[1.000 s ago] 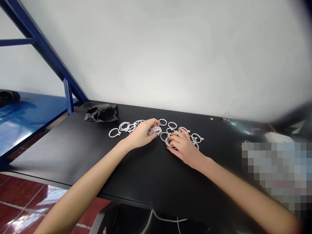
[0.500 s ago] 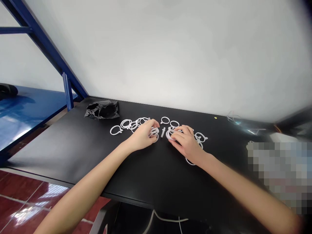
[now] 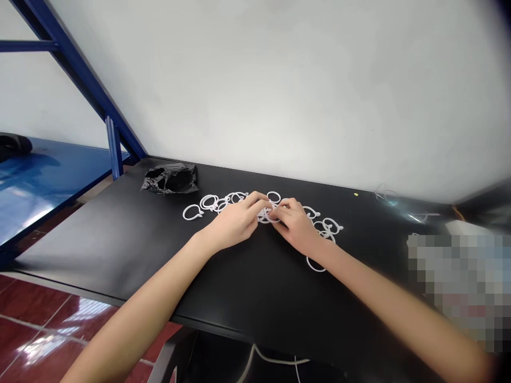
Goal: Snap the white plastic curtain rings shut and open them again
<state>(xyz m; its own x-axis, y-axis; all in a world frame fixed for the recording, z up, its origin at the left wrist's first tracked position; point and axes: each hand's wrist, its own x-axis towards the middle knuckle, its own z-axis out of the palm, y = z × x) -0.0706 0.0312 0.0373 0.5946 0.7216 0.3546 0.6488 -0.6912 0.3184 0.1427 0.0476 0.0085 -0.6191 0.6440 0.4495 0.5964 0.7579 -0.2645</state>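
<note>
White curtain rings, each with a small eyelet, lie on a black table [image 3: 247,282]. In the middle my left hand [image 3: 233,223] has its fingers curled around a few curtain rings [image 3: 262,217]. My right hand [image 3: 298,227] meets it from the right, its fingertips closed on rings in the same bunch. The fingers partly cover the bunch, so its exact number is hidden. To the left lies a group of loose rings [image 3: 192,212]. Behind the hands is a single ring [image 3: 273,197], and more rings [image 3: 332,226] lie beside my right wrist.
A crumpled black plastic bag [image 3: 171,178] lies at the back left. A blue metal frame [image 3: 85,85] rises at the left, and a white wall [image 3: 255,96] stands behind the table. Clear plastic [image 3: 403,207] and a blurred-out patch [image 3: 459,287] are at the right.
My hands have come together from either side, bringing their rings into one bunch. The small white piece between them is now covered. The view has shifted slightly.
</note>
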